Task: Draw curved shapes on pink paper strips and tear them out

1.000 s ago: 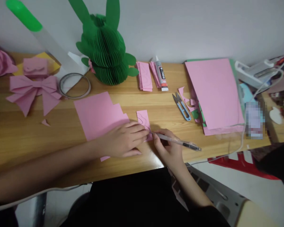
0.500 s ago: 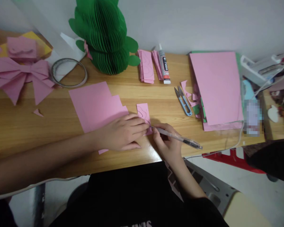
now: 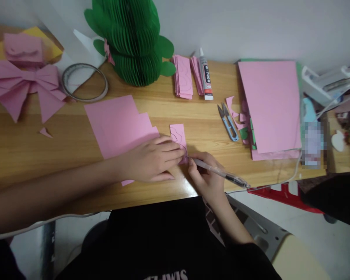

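Note:
A small pink paper strip (image 3: 178, 131) with curved pen lines lies on the wooden table. My left hand (image 3: 154, 160) rests flat on it, fingers stretched out and covering part of the drawing. Under that hand and forearm is a larger pink sheet (image 3: 116, 122) with a stepped right edge. In my right hand (image 3: 207, 175) is a clear pen (image 3: 221, 172), gripped near its tip, which touches the strip's lower right part. The fingers of this hand are closed around the pen.
Behind stand a green honeycomb paper piece (image 3: 137, 50), pink strips (image 3: 183, 77) and a glue tube (image 3: 205, 76). Blue thread snips (image 3: 229, 124) and paper scraps lie right, beside a pink paper stack (image 3: 272, 105). A tape roll (image 3: 105, 87) and pink paper bow (image 3: 26, 79) are left.
The view has shifted slightly. The pen line on the strip runs a little further along its right edge under the pen tip. My left hand stays pressed on the paper.

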A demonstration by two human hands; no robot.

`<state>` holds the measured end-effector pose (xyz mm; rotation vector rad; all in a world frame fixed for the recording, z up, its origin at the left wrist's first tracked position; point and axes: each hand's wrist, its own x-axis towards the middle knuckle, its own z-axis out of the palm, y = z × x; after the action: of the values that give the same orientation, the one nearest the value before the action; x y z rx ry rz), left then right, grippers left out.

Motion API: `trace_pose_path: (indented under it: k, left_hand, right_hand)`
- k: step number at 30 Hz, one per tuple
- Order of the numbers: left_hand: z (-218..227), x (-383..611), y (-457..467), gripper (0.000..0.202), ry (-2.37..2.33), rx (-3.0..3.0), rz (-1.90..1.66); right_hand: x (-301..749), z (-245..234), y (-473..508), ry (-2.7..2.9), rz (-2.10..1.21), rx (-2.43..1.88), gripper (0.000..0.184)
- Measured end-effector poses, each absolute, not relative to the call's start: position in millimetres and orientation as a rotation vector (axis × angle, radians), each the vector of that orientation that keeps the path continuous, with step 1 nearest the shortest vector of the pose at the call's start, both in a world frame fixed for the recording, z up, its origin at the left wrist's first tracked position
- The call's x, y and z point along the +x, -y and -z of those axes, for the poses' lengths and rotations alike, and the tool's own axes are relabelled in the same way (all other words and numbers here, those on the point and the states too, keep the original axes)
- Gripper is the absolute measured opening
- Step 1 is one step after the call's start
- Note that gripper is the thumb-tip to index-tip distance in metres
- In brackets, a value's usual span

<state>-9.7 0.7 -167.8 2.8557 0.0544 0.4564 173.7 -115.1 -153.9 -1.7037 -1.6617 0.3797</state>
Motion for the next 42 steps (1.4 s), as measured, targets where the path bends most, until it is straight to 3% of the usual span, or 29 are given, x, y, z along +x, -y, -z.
trace_pose_path:
  k: [12,42]
  left_hand:
    - [167.6,-9.8,-0.4,0.036,-0.064,2.835,-0.443]
    - [167.0,-10.1,1.0,0.034,-0.101,2.794,-0.368]
  right_hand:
    - [173.4,155.0,120.3,1.62,-0.491,-1.721,0.007]
    - [172.9,153.4,118.5,1.668,-0.366,-1.755,0.009]
